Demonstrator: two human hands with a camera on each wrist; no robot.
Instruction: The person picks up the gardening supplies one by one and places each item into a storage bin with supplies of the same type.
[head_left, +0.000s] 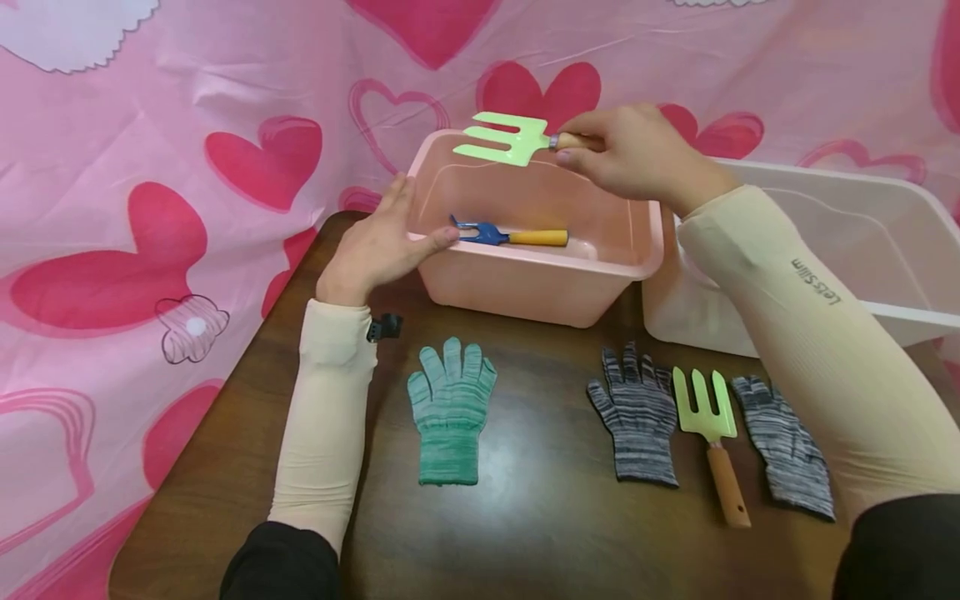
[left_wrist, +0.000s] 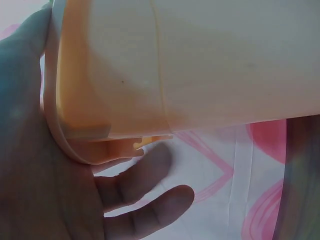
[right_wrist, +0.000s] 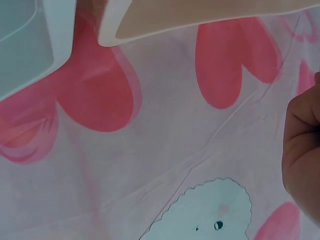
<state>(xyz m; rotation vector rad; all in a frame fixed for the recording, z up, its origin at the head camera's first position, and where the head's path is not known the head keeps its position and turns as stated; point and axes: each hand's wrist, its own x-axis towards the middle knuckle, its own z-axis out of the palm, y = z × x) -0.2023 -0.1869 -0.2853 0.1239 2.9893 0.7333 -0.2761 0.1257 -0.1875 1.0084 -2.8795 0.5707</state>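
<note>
My right hand [head_left: 630,154] grips the wooden handle of a light green hand fork [head_left: 517,142], held above the pink bin [head_left: 525,292] with its three tines pointing left. In the right wrist view only part of that hand [right_wrist: 302,155] shows at the edge; the fork is out of frame. My left hand [head_left: 382,246] rests at the bin's near left corner, thumb along the front rim and fingers extended by the left side. The left wrist view has that rim against the palm, the fingers spread outside. Inside the bin lies a blue fork tool with a yellow handle [head_left: 536,238].
On the brown table [head_left: 540,542] lie a green glove [head_left: 452,417], a grey striped glove [head_left: 637,417], a second green hand fork [head_left: 712,425] and another grey glove [head_left: 783,446]. A white bin [head_left: 693,308] stands to the right, partly behind my right arm. A heart-patterned cloth [head_left: 262,67] hangs behind.
</note>
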